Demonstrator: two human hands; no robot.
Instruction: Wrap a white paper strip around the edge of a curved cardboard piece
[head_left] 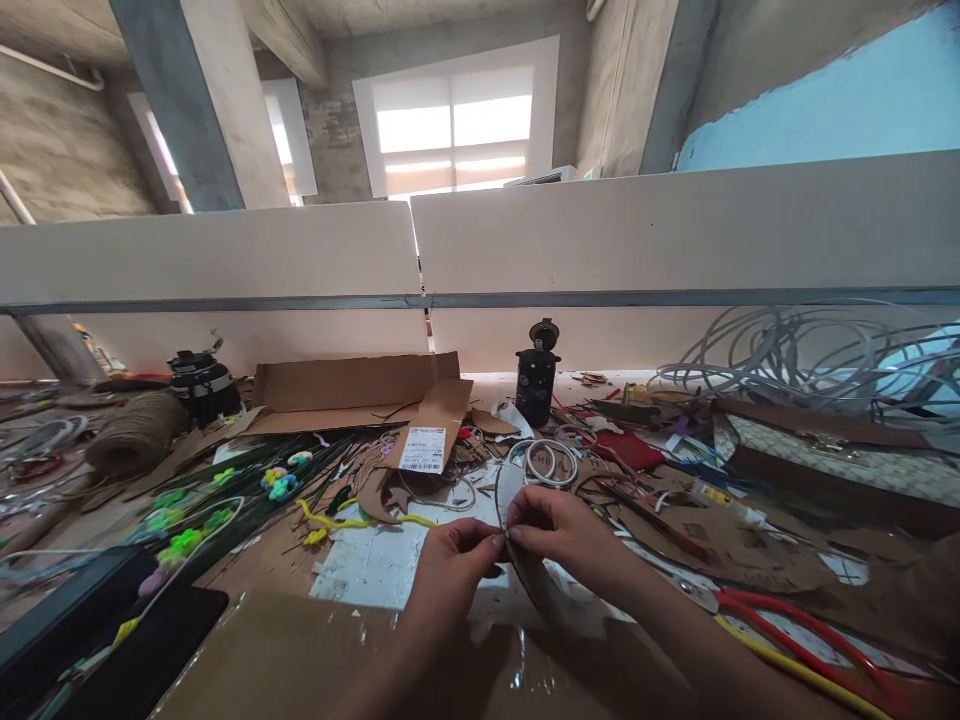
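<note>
Close together in the middle of the view, my left hand [459,562] and my right hand [562,535] pinch with fingertips almost touching. Between them stands a thin curved cardboard strip [538,588], its lower end pointing toward me and its upper end rising behind my right fingers. Both hands grip its near edge; any smaller thing in the fingertips is too small to make out. White rings [551,462] lie just beyond my right hand. Left of my left hand are a crescent-shaped cardboard piece [379,497] and a yellow fuzzy stem [337,520].
Red-handled scissors [795,625] lie by my right forearm. A black bottle [536,385] with its lid up stands behind the rings. An open cardboard box [356,390], a twine spool [139,435], coiled clear tubing [787,355] and a patterned bag [832,455] surround the work area.
</note>
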